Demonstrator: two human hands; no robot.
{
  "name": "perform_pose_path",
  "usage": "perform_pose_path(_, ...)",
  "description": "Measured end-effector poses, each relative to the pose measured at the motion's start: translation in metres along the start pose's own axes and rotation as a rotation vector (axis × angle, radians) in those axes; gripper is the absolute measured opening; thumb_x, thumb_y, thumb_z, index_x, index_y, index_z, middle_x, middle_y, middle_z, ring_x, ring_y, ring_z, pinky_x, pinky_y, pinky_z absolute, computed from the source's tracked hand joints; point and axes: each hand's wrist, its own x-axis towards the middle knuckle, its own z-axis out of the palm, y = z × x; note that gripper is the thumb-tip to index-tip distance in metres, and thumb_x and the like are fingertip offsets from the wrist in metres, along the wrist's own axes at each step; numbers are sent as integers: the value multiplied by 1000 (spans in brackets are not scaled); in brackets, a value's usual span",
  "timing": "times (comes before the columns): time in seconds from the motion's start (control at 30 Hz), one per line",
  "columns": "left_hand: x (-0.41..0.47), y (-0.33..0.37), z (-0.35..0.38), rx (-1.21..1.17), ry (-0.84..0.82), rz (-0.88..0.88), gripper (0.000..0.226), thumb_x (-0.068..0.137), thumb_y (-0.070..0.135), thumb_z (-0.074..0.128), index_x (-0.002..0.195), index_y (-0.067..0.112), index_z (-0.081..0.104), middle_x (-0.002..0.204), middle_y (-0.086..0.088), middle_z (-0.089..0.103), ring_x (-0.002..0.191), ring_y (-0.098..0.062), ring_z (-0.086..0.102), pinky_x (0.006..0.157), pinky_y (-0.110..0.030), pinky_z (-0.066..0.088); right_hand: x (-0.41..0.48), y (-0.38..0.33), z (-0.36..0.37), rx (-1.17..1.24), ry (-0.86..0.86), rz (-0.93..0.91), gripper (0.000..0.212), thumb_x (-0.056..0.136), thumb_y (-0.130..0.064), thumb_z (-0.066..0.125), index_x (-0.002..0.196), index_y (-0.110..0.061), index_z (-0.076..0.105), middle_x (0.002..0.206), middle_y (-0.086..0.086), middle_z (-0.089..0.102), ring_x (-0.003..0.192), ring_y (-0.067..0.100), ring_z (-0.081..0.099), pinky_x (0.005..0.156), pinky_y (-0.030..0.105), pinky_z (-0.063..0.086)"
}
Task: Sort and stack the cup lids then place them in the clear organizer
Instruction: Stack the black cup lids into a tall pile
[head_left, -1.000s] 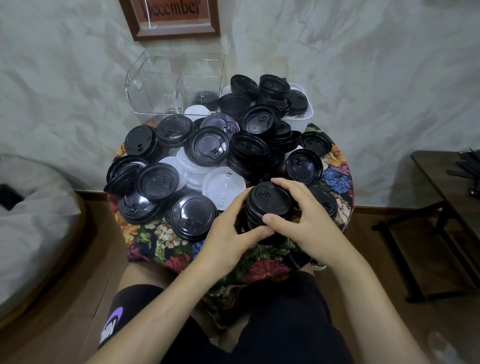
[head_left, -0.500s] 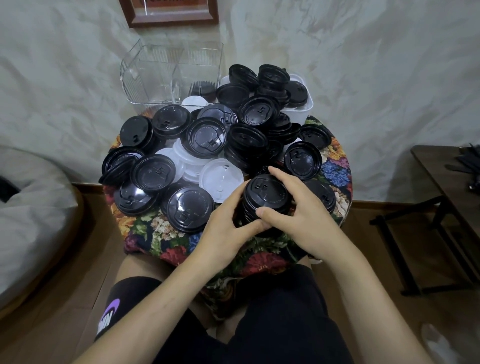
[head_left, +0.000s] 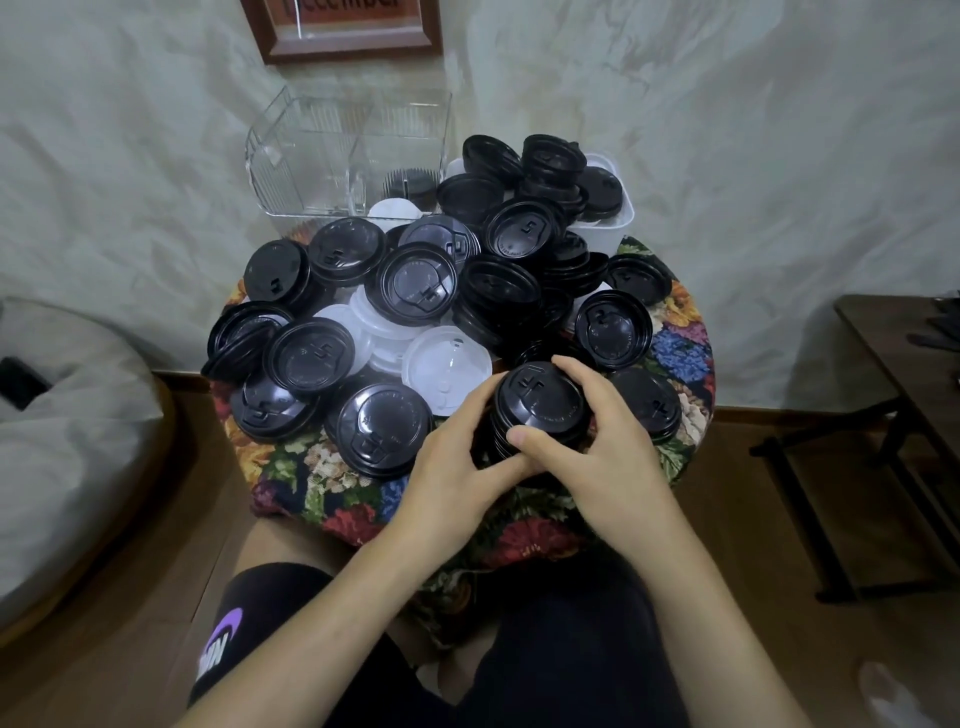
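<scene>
Fingers (head_left: 577, 373) round lid stack (head_left: 540, 402) — upright

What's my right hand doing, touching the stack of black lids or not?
Touching. The head view shows the right hand wrapped round the stack of black lids, thumb on its near edge and fingers curled over the far side.

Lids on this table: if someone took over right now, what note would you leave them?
Left hand and right hand: both grip one stack of black lids at the near edge of the table.
Clear organizer at the back: only a small dark pile inside, likely lids.
Left to do: place this stack, then sort the loose lids on the table and in the white tub.
</scene>
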Motion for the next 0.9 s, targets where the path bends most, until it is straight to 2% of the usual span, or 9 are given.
perform_pose_path(0.27, -1, -3, 1, 43, 3, 3, 68, 90, 26, 80, 150, 35, 49, 137, 23, 64, 129, 1, 57, 111, -40, 47, -3, -5, 2, -34, 50, 34, 82, 76, -54, 84, 149, -42, 47, 141, -24, 55, 128, 0, 54, 110, 35, 46)
perform_pose_path(0.4, -2, -1, 0, 24, -6, -8, 83, 90, 31, 79, 160, 38, 34, 149, 21, 55, 139, 5, 47, 118, -32, 39, -1, -3, -3, -45, 7, 36, 91, 68, -69, 79, 149, -44, 45, 142, -23, 57, 131, 1, 54, 111, 38, 47)
perform_pose_path(0.47, -3, 1, -1, 17, -15, -2, 83, 91, 32, 79, 160, 40, 33, 150, 22, 54, 139, 6, 46, 119, -30, 37, 1, -3, -7, -35, -29, 35, 94, 66, -75, 74, 150, -45, 44, 141, -24, 58, 130, -1, 54, 112, 36, 46)
perform_pose_path(0.53, -2, 1, -1, 22, -11, 1, 83, 89, 31, 81, 158, 41, 36, 148, 22, 56, 138, 7, 47, 119, -33, 38, 3, -3, -13, 11, -87, 25, 86, 75, -68, 76, 151, -44, 45, 136, -27, 60, 127, -7, 55, 112, 32, 46)
perform_pose_path(0.6, -2, 1, -2, 34, -12, -3, 84, 85, 36, 80, 157, 43, 37, 146, 23, 57, 137, 5, 49, 119, -36, 39, 5, -1, -19, 44, -143, 11, 74, 85, -52, 77, 152, -40, 46, 131, -31, 62, 123, -12, 55, 111, 28, 45)
perform_pose_path(0.67, -2, 0, -2, 34, -18, -2, 85, 84, 40, 78, 157, 43, 36, 146, 23, 57, 137, 5, 49, 119, -37, 40, 7, 2, -21, 64, -166, 2, 71, 88, -45, 77, 152, -37, 47, 131, -30, 62, 124, -12, 56, 112, 27, 45)
perform_pose_path(0.8, -2, -1, -3, 28, -31, 9, 84, 88, 36, 80, 158, 41, 35, 149, 23, 55, 139, 6, 46, 120, -36, 38, 7, 7, -22, 124, -167, -6, 75, 80, -52, 78, 149, -41, 49, 136, -26, 62, 128, -7, 56, 115, 34, 44)
perform_pose_path(0.9, -3, -2, -4, 17, -46, 20, 75, 94, 48, 69, 159, 41, 33, 153, 24, 50, 142, 7, 42, 121, -34, 36, 7, 11, -21, 143, -149, -25, 71, 80, -51, 80, 144, -39, 52, 135, -24, 63, 129, -3, 57, 115, 39, 44)
